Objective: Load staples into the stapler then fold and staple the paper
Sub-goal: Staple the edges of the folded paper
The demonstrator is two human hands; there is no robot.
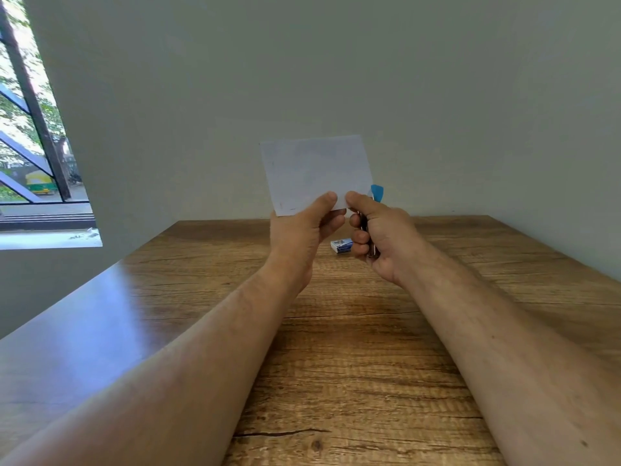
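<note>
A folded white paper (316, 169) stands upright in the air above the wooden table (353, 331). My left hand (302, 230) pinches its lower edge between thumb and fingers. My right hand (379, 237) grips a stapler (377, 192) at the paper's lower right corner; only its blue tip and a strip of metal between the fingers show. The right thumb also presses on the paper's lower edge. A small blue and white staple box (341, 246) lies on the table just behind and between the two hands.
A plain grey wall rises right behind the table's far edge. A window (30, 136) with dark bars is at the far left. The table's left edge (67, 297) runs diagonally toward me.
</note>
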